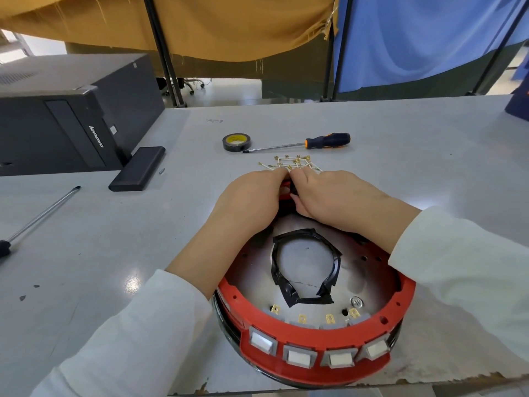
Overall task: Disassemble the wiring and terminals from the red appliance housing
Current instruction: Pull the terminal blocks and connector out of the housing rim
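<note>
The round red appliance housing (315,336) lies open side up at the table's near edge. Its near wall carries several grey switches with brass terminals (302,318) standing behind them. A ring of black tape (306,270) lies on the metal floor inside. My left hand (252,202) and my right hand (337,199) meet at the housing's far rim, fingers pinched on a red and black part there; the part itself is mostly hidden. Just beyond my fingers lies a heap of white wires with brass terminals (292,163).
A roll of black tape (237,142) and an orange-and-black screwdriver (303,143) lie further back. A second screwdriver (37,222) lies at the left. A black computer tower (68,116) and a flat black box (137,169) stand at the far left.
</note>
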Available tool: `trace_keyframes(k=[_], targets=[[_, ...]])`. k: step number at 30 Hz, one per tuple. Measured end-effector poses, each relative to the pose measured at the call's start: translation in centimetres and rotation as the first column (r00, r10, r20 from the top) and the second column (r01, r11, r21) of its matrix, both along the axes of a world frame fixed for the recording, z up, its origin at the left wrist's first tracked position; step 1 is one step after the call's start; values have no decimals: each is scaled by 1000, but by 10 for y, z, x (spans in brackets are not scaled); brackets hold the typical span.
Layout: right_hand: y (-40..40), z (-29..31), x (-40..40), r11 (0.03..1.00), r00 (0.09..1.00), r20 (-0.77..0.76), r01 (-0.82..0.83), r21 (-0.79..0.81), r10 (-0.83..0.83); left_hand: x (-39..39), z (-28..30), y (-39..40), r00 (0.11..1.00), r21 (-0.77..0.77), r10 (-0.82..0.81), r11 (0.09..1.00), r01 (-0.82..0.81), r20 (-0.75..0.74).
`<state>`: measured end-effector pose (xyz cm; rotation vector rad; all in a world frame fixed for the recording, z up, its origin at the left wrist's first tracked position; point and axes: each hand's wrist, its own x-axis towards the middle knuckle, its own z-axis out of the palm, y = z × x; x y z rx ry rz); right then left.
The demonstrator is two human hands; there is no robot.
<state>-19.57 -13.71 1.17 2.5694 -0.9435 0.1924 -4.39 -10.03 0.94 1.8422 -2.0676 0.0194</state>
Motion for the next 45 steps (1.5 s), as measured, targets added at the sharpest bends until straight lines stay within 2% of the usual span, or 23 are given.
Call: trace_keyframes(k=[7, 13, 20, 25, 34, 35, 38, 41, 45], targets=[[1, 2, 0, 1000, 1000, 25, 11, -3, -11, 0, 1, 0, 1000, 4, 2, 1000, -2, -4], [0, 10, -10, 989, 998, 68, -9, 146, -1, 0, 3, 1, 1000, 38, 1, 999, -2, 21], [0, 0, -7, 998, 998, 22, 54, 30, -54, -2, 3, 3, 1000, 27, 10, 1000, -10, 26], [-3, -4, -8, 1000, 1000, 11, 1, 4, -1, -1, 2, 2, 1000, 11, 1, 1000, -2, 11], [-4, -7, -6, 998, 998, 28, 48, -27, -47, 0, 2, 1, 1000, 9, 0, 1000, 0, -5], [-2, -4, -6, 998, 996, 62, 67, -13, -66, 1, 2, 2, 1000, 12, 0, 1000, 0, -13], [-1, 7, -9, 993, 941, 318, 97, 67, -114, 1, 2, 2, 1000, 35, 13, 999, -12, -28], [2, 4, -8, 990, 963, 230, 127, 67, -139, 0, 2, 3, 1000, 43, 22, 999, -21, -16], [4, 3, -13, 992, 959, 271, 52, 116, -82, -1, 2, 2, 1000, 39, 14, 999, -14, -7]])
